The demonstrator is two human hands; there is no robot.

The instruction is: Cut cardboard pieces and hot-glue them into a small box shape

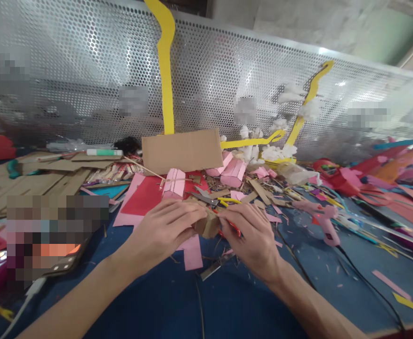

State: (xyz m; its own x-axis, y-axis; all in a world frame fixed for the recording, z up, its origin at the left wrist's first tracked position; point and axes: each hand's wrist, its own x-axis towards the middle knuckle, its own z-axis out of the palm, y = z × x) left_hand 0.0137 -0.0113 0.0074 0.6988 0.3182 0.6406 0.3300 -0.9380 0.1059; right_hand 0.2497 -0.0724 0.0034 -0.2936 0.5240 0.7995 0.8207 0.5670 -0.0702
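My left hand (166,230) is closed around a small folded piece of brown cardboard (208,225) held just above the blue table (227,301). My right hand (254,235) is closed against the same cardboard piece from the right, with a thin red tool or strip (232,227) under its fingers; I cannot make out what it is. Just behind the hands lie scissors with yellow handles (215,200), a small pink paper box (174,184) and red and pink paper sheets (139,197).
A large cardboard sheet (182,150) leans against a perforated metal wall (86,80) with yellow paper strips (166,70). A pink glue gun (321,219) and its black cord lie to the right. Cardboard scraps (44,181) pile up left; coloured paper scraps (379,174) right.
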